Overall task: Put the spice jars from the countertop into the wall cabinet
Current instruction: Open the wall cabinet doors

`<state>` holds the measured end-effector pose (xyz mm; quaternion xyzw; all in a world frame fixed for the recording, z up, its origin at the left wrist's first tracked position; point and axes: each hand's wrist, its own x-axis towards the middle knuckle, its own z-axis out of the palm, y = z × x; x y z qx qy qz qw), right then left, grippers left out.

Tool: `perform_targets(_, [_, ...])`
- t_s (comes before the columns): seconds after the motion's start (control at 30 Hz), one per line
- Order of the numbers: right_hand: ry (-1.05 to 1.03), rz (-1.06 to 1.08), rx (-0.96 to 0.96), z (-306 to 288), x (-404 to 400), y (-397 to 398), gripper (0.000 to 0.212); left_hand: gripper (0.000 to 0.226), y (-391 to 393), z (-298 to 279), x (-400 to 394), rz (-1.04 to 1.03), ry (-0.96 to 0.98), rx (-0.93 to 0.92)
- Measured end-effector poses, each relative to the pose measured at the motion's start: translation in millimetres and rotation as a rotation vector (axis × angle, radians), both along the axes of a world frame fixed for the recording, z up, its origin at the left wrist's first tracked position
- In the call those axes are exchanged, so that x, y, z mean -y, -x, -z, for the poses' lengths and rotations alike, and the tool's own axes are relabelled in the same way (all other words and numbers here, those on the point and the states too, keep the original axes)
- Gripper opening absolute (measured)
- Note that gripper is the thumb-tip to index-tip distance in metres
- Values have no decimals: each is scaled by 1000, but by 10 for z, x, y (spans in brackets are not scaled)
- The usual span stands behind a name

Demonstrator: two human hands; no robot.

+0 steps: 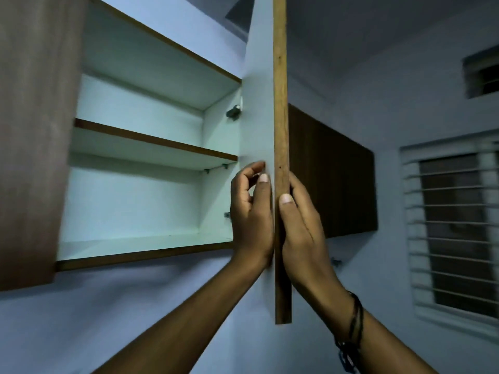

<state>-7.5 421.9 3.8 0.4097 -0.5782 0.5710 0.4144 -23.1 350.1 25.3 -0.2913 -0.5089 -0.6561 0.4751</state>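
The wall cabinet (140,147) stands open above me, with pale shelves that hold nothing I can see. Its right door (280,103) swings out edge-on toward me. My left hand (252,211) rests against the door's pale inner face, thumb along the edge and fingers loosely curled. My right hand (299,228) holds the door from the outer side, its thumb pressed on the wooden edge and its fingers behind the door. No spice jars and no countertop are in view.
The left door (35,130) hangs open at the far left. A second closed wall cabinet (334,171) is to the right of the open door. A barred window (456,233) and a small vent (483,74) are on the right wall.
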Motion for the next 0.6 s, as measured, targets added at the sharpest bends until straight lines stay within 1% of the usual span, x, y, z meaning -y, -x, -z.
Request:
perform_targets(0.13, [38,34,43,-23,-488,47,40,45,157,3,-487,-41,91,-41])
perform_targets(0.27, [80,96,121,-18,-897,154,37,55,417,22,-914,-118,193,-64])
perform_targets(0.4, [157,223,188,25,-1245,364,33,64,769,109,-1264,-328,383,-107])
perform_targets(0.5, [236,343,218,71,-1480,591,34,64,1038,187,-1492,-493,531,-123])
perform_targets(0.6, [358,393,272,109,-1692,819,35,66,1286,259,-1694,-616,665,-108])
